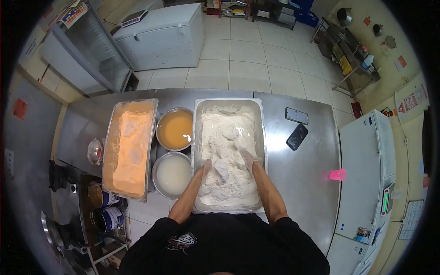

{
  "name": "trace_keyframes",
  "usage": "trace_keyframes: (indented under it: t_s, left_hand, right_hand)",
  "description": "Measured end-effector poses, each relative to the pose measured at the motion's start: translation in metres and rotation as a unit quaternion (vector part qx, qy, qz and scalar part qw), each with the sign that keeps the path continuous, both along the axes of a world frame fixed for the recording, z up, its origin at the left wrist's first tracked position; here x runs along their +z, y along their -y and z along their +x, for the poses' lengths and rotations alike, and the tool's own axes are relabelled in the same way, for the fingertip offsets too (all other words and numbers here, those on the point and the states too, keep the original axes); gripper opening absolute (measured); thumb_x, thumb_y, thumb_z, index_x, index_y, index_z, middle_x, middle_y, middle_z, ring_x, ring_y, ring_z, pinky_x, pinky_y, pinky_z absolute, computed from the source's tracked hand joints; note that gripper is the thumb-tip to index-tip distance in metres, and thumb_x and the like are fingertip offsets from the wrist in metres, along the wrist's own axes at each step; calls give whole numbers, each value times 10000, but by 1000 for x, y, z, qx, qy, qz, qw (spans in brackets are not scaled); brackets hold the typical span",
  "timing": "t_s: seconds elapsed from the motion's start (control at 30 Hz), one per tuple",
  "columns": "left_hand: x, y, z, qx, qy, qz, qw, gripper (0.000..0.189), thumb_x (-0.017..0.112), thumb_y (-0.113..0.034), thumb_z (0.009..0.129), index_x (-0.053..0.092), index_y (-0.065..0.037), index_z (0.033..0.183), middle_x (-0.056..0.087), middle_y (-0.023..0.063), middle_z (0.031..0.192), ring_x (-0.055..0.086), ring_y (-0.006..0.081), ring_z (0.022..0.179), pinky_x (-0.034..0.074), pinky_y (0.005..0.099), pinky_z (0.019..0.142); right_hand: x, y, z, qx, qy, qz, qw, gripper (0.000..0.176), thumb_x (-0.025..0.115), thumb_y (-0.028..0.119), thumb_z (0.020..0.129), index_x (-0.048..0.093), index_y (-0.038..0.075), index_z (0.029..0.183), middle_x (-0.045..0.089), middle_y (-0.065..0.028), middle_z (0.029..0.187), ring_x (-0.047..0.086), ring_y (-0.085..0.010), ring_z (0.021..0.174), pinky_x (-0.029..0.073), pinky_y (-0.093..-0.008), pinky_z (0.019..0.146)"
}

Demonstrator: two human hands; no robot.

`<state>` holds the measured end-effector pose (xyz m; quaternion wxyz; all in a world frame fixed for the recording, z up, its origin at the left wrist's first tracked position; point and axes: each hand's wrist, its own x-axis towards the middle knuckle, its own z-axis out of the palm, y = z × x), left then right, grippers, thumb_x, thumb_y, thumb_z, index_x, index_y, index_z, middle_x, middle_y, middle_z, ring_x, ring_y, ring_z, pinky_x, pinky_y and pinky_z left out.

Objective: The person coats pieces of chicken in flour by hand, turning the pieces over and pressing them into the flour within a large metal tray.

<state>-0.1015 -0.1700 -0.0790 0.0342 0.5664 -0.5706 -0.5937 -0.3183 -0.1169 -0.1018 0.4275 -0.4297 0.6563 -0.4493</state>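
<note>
A deep metal tray [196, 114] of white flour [220, 121] lies in front of me, and both my hands are inside it. My left hand [206, 167], in a clear plastic glove, is at the tray's left side with its fingers hidden in the flour. Close beside it is a flour-coated lump [221, 169]. My right hand [248, 158], gloved too, reaches in from the right with floury fingers stretched out. Farther up the tray rests another coated lump [230, 133]. What either lump is under its coating cannot be made out.
Left of the tray stand a bowl of orange liquid [176, 128], a bowl of whitish liquid [173, 174] and a tub of orange powder [123, 176] holding pale pieces. Two phones [297, 116] [297, 137] lie right on the steel table [298, 183]. A pink cup [338, 174] is near its right edge.
</note>
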Motion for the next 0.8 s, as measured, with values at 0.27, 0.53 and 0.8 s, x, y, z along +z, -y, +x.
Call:
trace_keyframes:
  t_s: [0.27, 0.53, 0.8]
  left_hand:
    - [44, 25, -5, -88, -35, -73, 993, 247, 360, -219, 672, 508, -61, 792, 494, 90, 824, 448, 192, 759, 340, 308, 671]
    - [-23, -82, 26, -355, 135, -295, 877, 255, 364, -239, 668, 513, -56, 763, 500, 108, 792, 461, 214, 726, 353, 317, 645]
    - [-8, -57, -12, -101, -51, -94, 989, 267, 368, -259, 663, 518, -50, 733, 507, 126, 761, 474, 236, 694, 366, 325, 620]
  right_hand:
    - [103, 12, -35, 150, -258, 111, 948, 391, 309, 334, 707, 476, 15, 859, 509, -127, 752, 488, -243, 667, 375, -333, 625]
    - [99, -85, 75, 125, -578, 220, 776, 368, 284, 312, 727, 464, 29, 876, 503, -113, 769, 482, -226, 668, 368, -332, 618]
    - [44, -82, 58, -38, -171, 73, 982, 380, 270, 318, 739, 423, 26, 927, 468, -111, 844, 449, -205, 749, 331, -298, 677]
